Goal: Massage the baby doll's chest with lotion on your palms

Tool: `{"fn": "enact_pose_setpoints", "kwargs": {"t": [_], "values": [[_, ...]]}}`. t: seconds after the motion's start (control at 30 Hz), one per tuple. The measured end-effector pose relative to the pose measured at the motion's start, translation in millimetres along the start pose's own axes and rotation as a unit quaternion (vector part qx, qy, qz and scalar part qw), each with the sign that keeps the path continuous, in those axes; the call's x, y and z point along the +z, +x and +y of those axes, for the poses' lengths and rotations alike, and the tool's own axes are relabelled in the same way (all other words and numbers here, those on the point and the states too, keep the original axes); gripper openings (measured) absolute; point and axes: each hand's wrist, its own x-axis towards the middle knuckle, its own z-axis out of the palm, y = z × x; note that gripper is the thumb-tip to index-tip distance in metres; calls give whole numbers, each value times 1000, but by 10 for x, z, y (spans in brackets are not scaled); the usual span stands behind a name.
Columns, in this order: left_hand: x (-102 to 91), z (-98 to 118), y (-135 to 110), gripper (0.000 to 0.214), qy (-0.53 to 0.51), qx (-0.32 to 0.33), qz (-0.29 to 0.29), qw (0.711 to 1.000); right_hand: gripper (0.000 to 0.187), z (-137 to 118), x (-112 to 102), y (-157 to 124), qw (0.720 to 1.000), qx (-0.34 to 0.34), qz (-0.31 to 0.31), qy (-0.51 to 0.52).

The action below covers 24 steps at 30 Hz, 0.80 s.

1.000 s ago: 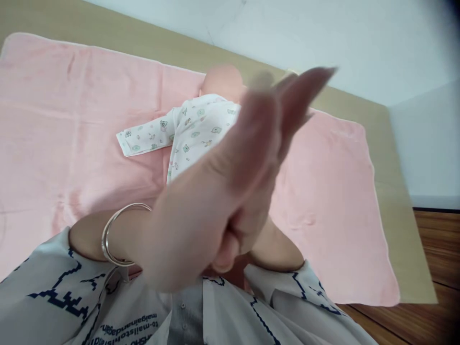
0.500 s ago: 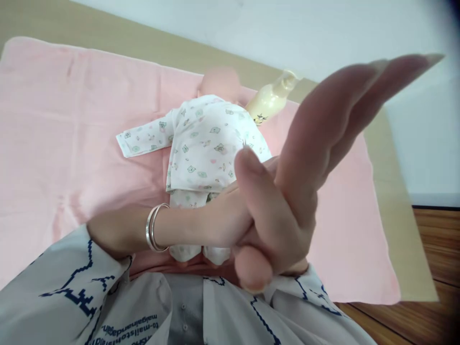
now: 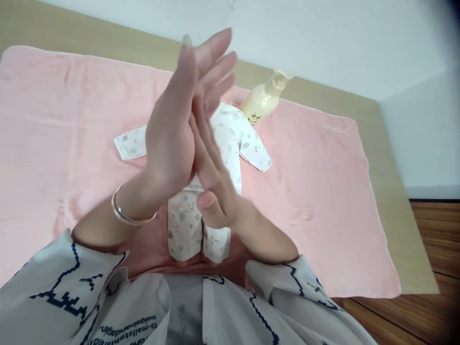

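Note:
My left hand (image 3: 170,127), with silver bangles on its wrist, is raised with its fingers stretched out. Against its palm lies my right hand (image 3: 221,189), fingers also extended and its thumb held apart; nothing shows between them. Both are slightly blurred. Beneath them a baby doll (image 3: 230,143) lies on its back or front, I cannot tell which, in a white printed top and trousers. My hands cover its head and part of its chest. Beyond its shoulder, a pale yellow pump bottle (image 3: 262,100) lies tilted in view near the cloth's far edge.
A pink cloth (image 3: 316,211) spreads under the doll over a beige tabletop (image 3: 395,191). Behind the table rises a white wall (image 3: 323,43). Wooden flooring (image 3: 434,235) shows at the right.
My hands have moved left and back from the near right. They were crossed, one over the other; now they are palm to palm, uncovering the doll's sleeve on the right.

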Motion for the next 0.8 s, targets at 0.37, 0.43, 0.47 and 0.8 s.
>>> {"fn": "enact_pose_setpoints", "kwargs": {"t": [0.37, 0.43, 0.47, 0.8], "values": [[180, -762, 469, 29, -22, 11, 136, 990, 50, 332, -147, 79, 968, 164, 158, 102], [258, -893, 473, 27, -5, -9, 126, 992, 47, 541, -125, 130, 971, 190, 143, -24], [295, -948, 471, 26, -18, -26, 123, 992, 47, 647, -104, 155, 970, 198, 117, -75], [474, -1230, 384, 43, 20, 14, 116, 993, 53, 1288, -109, 265, 953, 193, 0, -231]]}}
